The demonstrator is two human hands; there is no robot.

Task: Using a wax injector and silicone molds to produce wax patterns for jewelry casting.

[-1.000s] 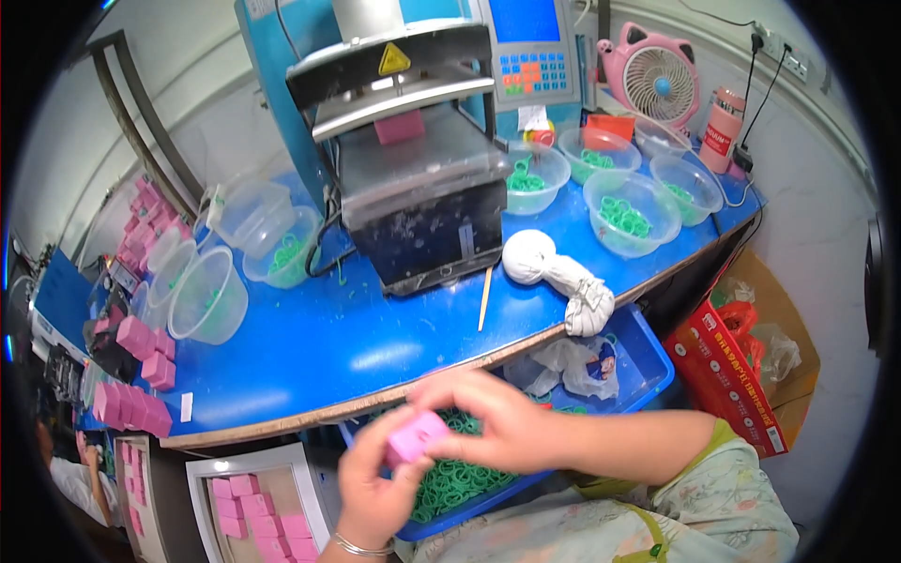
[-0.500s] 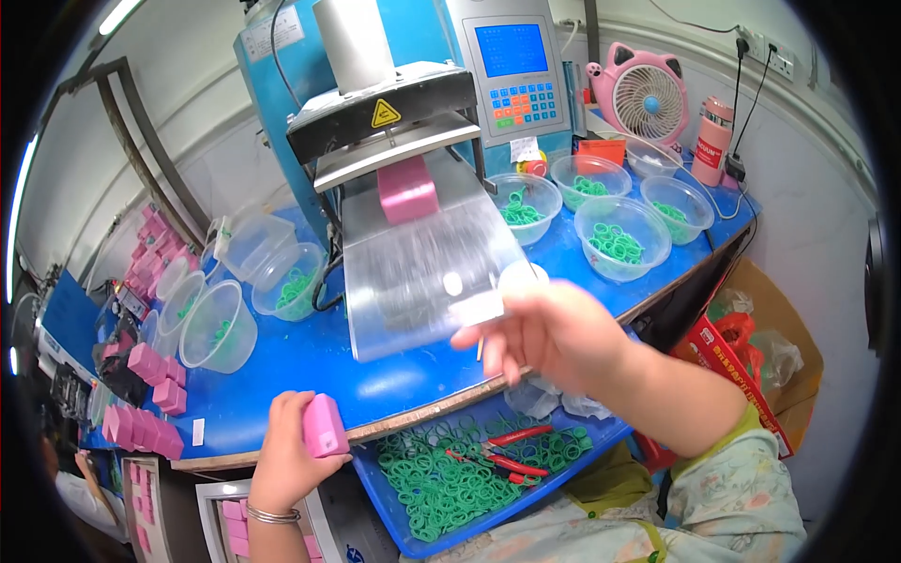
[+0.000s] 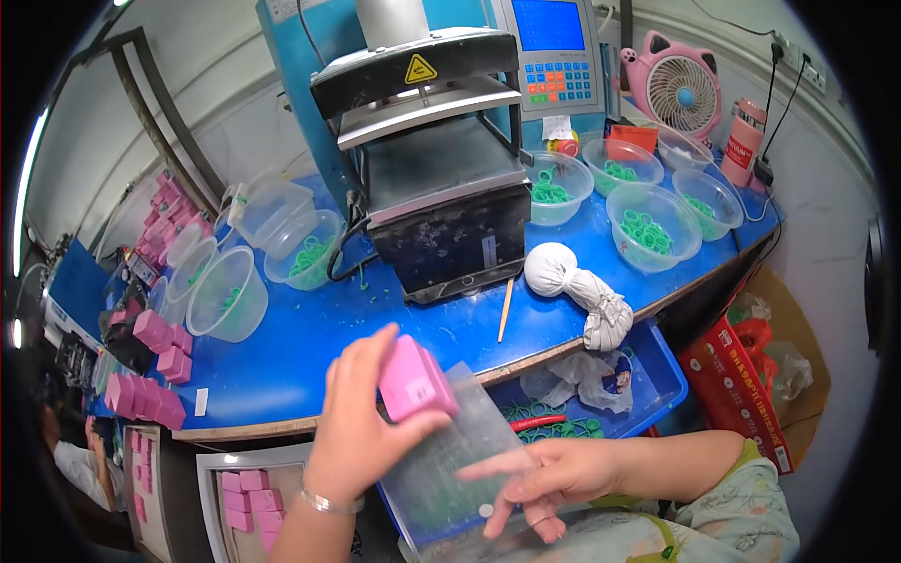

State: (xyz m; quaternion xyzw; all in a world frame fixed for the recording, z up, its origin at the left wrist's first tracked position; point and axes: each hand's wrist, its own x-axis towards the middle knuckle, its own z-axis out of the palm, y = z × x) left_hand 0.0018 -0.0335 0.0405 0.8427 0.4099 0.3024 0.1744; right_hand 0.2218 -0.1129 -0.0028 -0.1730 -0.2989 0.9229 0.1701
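Note:
A pink block with a small pale mark on its face is in my left hand, fingers along its left side and thumb below. A second pink block may be pressed against it; I cannot tell. Behind and below the block, a clear flat sheet is tilted over my lap and the blue tray. My right hand grips the sheet's right edge, its index finger stretched across the surface. At the back stands the blue press, its dark lower plate bare.
Clear bowls of green rings stand right of the press, others at left. A tied white cloth bundle and a wooden stick lie near the table edge. Red-handled pliers rest among green rings. Pink blocks are stacked left.
The clear sheet has come off the press and down toward me with my right hand. My left hand, with its pink block, has moved up and right over the sheet. The view has shifted.

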